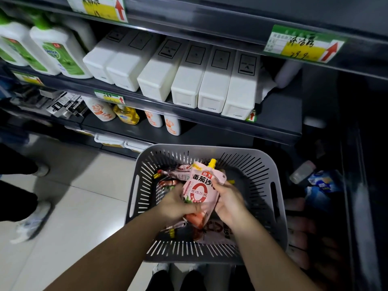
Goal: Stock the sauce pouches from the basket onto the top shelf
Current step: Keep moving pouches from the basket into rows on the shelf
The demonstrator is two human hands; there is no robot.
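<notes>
Two bare forearms reached into the grey slotted plastic basket (279, 181), where the left hand (178, 204) and the right hand (228, 203) both gripped one pink tomato-sauce pouch (199, 190) by its sides, held upright just above the other pouches (174, 175) lying inside. Glossy soft film under a rigid yellow spout cap (212, 162) — it probably felt light, saggy and slippery, so the stiffer side seams seemed the surest hold.

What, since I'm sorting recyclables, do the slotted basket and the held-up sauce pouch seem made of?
Basket: likely moulded plastic, matte grey; even slots and cut-out handles suggest it. Sauce pouch: probably flexible laminated film, glossy print, creased where the left hand and right hand grip it, with a yellow plastic-looking cap.
</notes>
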